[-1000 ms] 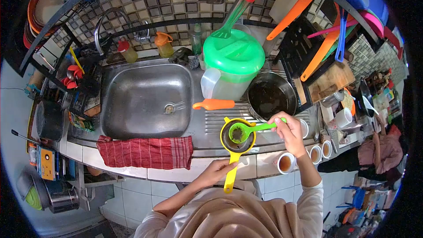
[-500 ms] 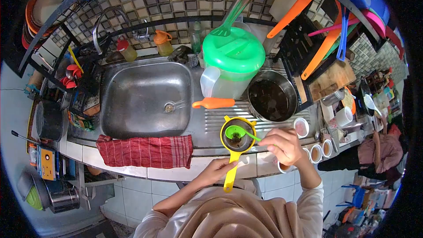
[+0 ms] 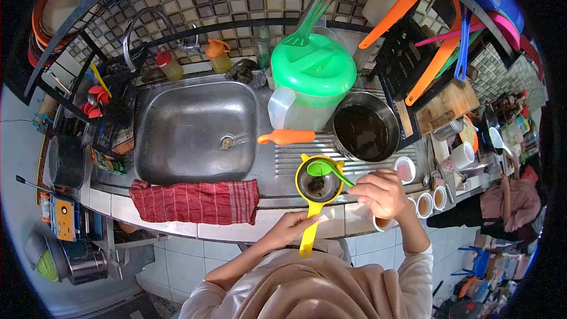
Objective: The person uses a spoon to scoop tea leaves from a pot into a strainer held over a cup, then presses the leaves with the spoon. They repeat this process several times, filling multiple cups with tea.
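Note:
My left hand (image 3: 290,228) is closed round the handle of a yellow strainer (image 3: 314,211), whose round mesh lies over the counter's front edge with a dark clump of leaves (image 3: 317,185) in it. In my right hand (image 3: 383,196) is the handle of a green ladle (image 3: 321,169); its bowl sits inside the strainer's rim, toward the far side. Behind them a steel pot (image 3: 365,127) of dark liquid stands on the ribbed drainboard. Several cups (image 3: 424,205) are close to my right hand, some with brown liquid.
A clear pitcher with a green lid (image 3: 313,71) stands behind the strainer, an orange-handled tool (image 3: 286,137) before it. To the left is a steel sink (image 3: 198,133) with a red cloth (image 3: 195,202) along its edge. Orange utensils (image 3: 394,12) hang overhead. Another person (image 3: 508,201) is at far right.
The green ladle has shifted slightly toward the far rim of the strainer, exposing more of the dark leaves. My left hand and the strainer stay nearly in place.

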Tool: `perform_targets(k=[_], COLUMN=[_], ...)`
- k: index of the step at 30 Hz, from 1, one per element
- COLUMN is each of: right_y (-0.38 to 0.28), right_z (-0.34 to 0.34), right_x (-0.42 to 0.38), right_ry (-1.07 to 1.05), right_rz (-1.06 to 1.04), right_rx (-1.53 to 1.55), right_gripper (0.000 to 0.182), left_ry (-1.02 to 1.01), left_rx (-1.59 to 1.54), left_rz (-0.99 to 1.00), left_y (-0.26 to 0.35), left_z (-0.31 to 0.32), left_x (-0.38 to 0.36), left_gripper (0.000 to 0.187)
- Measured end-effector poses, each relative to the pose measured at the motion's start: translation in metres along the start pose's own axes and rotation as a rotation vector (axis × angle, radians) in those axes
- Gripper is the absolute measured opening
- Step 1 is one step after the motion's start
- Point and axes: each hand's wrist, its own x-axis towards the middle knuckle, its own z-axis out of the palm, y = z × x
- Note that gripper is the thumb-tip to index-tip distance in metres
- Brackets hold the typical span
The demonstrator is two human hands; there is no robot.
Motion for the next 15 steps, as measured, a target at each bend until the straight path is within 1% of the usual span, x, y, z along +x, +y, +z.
perform_targets(k=[4,7,9,13,15], right_y=[-0.0014,-0.0024,-0.0017,-0.0001,-0.0037], right_z=[0.0021,-0.0030,-0.0049,-0.0012,-0.0009], right_x=[0.0016,0.0002,0.0001,-0.0023,-0.0009], right_ry=[-0.048,-0.012,0.053,0.046,-0.053], right_rz=[0.000,0.004,0.001,0.006,0.021], right_rx=[0.074,0.078,0.050,0.042,-0.035], right_gripper=[0.015,0.015,0.015,0.016,0.017], left_ry=[0.018,0.011,0.011,0.018,0.015], left_rx=[0.004,0.030,0.019,-0.001,-0.005], left_rz=[0.003,0.000,0.001,-0.008,-0.004], left_y=[-0.0031,-0.0009,0.0003,0.0046,0.0015], left_z=[0.0013,0.0007,0.0015,0.0034,0.0033], left_x=[0.0006,-0.0002,-0.0007,-0.0013,-0.0001], left_gripper=[0.027,0.027,0.027,0.027,0.027])
